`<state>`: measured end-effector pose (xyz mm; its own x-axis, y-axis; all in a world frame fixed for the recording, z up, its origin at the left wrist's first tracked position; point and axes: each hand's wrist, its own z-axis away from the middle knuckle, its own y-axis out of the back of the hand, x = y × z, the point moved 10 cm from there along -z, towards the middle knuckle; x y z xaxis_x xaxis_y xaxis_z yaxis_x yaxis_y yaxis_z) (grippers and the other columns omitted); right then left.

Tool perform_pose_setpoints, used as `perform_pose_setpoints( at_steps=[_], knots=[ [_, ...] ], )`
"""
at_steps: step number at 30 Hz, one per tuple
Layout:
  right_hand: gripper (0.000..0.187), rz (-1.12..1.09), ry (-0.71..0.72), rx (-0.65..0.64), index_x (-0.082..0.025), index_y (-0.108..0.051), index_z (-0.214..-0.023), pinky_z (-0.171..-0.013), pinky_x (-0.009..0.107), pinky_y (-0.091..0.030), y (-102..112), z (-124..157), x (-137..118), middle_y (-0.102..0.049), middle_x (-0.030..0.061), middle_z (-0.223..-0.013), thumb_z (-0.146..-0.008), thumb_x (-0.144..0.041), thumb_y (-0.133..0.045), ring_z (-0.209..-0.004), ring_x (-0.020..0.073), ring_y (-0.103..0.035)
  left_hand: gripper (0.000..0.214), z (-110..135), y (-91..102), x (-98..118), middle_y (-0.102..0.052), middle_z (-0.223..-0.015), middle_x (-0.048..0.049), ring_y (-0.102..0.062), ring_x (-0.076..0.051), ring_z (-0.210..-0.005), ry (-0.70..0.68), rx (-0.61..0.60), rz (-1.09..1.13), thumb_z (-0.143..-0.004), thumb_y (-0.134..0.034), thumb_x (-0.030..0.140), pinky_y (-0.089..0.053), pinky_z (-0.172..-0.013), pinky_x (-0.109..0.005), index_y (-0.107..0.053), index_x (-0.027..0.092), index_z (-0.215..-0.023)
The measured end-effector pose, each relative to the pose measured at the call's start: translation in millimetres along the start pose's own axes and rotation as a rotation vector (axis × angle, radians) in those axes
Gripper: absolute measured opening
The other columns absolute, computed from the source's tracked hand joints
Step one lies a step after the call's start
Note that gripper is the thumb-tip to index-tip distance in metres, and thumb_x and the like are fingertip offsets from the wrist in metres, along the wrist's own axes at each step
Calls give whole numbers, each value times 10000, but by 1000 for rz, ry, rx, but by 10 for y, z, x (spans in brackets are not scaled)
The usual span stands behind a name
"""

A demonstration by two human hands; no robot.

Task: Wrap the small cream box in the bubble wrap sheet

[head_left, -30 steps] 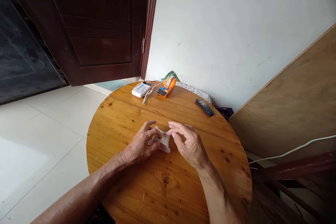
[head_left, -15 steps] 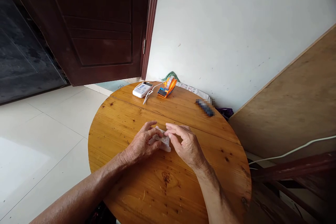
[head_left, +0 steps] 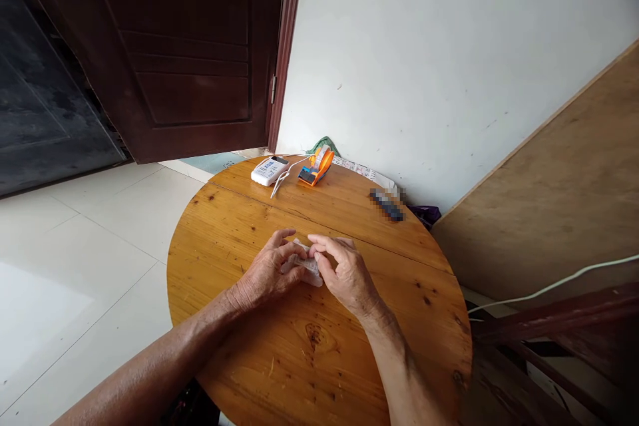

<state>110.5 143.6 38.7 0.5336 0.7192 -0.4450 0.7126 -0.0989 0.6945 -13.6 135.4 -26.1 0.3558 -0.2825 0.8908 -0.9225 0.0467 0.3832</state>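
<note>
A small white packet (head_left: 310, 275), whitish and partly see-through with faint markings, lies on the round wooden table (head_left: 319, 373). My left hand (head_left: 269, 269) grips its left side, the thumb along the near edge and bent fingers on top. From the right, my right hand (head_left: 347, 274) reaches to the packet's upper right edge. Its thumb and a bent finger come together there, while the index finger extends above. Whatever lies between those right fingertips is too small to make out. Both hands cover part of the packet.
Toward the table's back stand a white box-like device (head_left: 269, 171) with a white cable (head_left: 280, 181) and an orange tape dispenser (head_left: 316, 166). A dark, pixelated object (head_left: 387, 204) lies at the back right. Behind are a white wall (head_left: 424, 46) and a dark red door (head_left: 194, 93).
My right hand has shifted slightly left, and its fingertips are closer to my left fingers over the packet. My left hand keeps its hold. The whole view has moved a little.
</note>
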Motion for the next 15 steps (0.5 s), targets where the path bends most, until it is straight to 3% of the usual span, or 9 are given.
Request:
perform_pose_setpoints(
  at_steps=[8, 15],
  knots=[
    [182, -117, -146, 24, -238, -666, -1024, -943, 369, -523, 123, 4, 156, -795, 19, -923, -921, -186, -526, -985, 210, -730, 205, 23, 11, 48, -411, -1469, -155, -434, -344, -1387, 14, -37, -6, -797, -659, 157, -563, -942, -436, -702, 196, -994],
    [206, -35, -1, -54, -247, -703, -870, -915, 385, -525, 13, -15, -14, -790, 31, -918, -874, -128, -535, -972, 218, -724, 260, 32, 35, 103, -462, -1434, -122, -492, -316, -1314, -38, -41, -41, -785, -647, 143, -520, -1002, -445, -732, 214, -1020]
  ],
)
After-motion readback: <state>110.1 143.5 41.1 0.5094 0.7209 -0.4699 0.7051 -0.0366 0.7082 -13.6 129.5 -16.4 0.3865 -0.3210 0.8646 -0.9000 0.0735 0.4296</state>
